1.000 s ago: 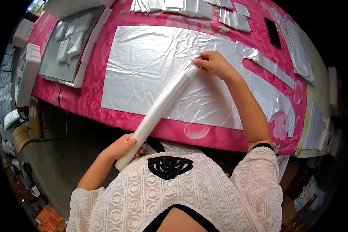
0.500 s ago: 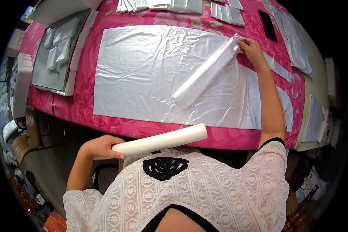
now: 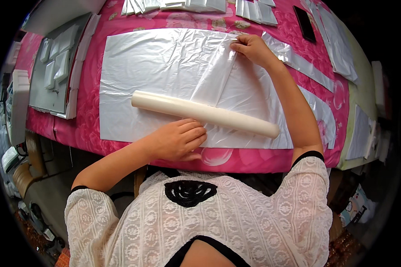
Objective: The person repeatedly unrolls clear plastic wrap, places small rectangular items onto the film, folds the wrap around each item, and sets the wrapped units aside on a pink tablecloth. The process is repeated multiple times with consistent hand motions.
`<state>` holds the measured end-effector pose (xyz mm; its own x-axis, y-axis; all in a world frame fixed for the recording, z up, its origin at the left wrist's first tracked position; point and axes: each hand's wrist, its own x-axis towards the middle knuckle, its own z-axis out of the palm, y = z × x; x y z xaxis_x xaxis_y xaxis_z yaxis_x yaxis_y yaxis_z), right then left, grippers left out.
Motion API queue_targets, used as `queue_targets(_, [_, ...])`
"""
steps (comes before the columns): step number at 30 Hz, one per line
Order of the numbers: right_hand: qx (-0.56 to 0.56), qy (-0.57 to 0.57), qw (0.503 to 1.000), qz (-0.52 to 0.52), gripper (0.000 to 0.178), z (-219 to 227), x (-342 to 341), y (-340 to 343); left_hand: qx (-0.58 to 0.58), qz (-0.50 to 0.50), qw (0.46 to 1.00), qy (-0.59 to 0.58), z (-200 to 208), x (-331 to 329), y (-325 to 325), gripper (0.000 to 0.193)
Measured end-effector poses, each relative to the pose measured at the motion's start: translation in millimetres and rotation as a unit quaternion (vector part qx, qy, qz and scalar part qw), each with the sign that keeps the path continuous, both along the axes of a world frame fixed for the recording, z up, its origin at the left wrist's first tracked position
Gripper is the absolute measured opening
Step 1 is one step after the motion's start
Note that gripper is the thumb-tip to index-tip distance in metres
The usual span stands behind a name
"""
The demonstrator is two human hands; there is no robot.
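Note:
A long cream-coloured tube (image 3: 205, 113) lies slantwise across a large sheet of clear plastic film (image 3: 124, 73) on the table. Just on the near side of the tube is my left hand (image 3: 179, 139), its thumb apart from loosely bent fingers and nothing visible in its grasp. Near the sheet's far edge, my right hand (image 3: 255, 50) pinches the upper end of a folded plastic film strip (image 3: 214, 73). That strip runs down toward the tube, and its lower end is hidden behind it.
A pink flowered cloth (image 3: 84, 111) covers the table. Stacked plastic packets (image 3: 256, 12) line the far side, beside a black phone (image 3: 304, 23). Loose film strips (image 3: 314, 71) lie at right. A grey board (image 3: 53, 95) with small packets stands at left.
My left hand has brought the tube from near my body onto the film and let go of it. The right hand has moved left with the folded strip.

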<state>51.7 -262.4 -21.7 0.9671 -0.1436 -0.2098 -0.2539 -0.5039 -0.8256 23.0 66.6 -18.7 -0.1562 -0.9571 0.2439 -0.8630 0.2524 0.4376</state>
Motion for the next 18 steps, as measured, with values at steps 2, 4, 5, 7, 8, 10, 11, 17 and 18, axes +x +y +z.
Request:
queue_targets(2, [-0.002, 0.001, 1.0, 0.007, 0.019, 2, 1, 0, 0.084, 0.018, 0.996, -0.006, -5, -12, 4, 0.076])
queue_targets(4, [0.014, 0.049, 0.999, 0.018, 0.02, 6, 5, -6, 0.113, 0.031, 0.993, -0.034, -9, -18, 6, 0.084])
queue_targets(5, [0.021, 0.073, 0.997, 0.023, 0.023, 9, 5, -8, 0.116, 0.032, 0.992, -0.035, -10, -20, 7, 0.085])
queue_targets(7, [0.09, 0.06, 0.993, -0.038, 0.031, 14, 2, -5, 0.122, 0.037, 0.991, -0.039, -12, -22, 8, 0.087])
queue_targets(8, [0.124, 0.053, 0.989, -0.069, 0.036, 17, -1, -2, 0.124, 0.039, 0.991, -0.041, -13, -24, 9, 0.088])
queue_targets(10, [0.07, -0.009, 0.988, -0.139, 0.044, 29, -8, 7, 0.12, 0.05, 0.991, -0.038, -15, -32, 11, 0.087])
queue_targets(11, [0.044, -0.04, 0.983, -0.173, 0.048, 34, -15, 15, 0.118, 0.056, 0.991, -0.036, -16, -37, 12, 0.087])
queue_targets(17, [-0.157, -0.088, 0.976, 0.122, 0.048, 27, -143, 146, 0.135, 0.094, 0.985, -0.047, -19, -54, 16, 0.086])
queue_targets(18, [-0.193, -0.107, 0.97, 0.101, 0.048, 22, -148, 148, 0.13, 0.095, 0.986, -0.05, -19, -56, 16, 0.085])
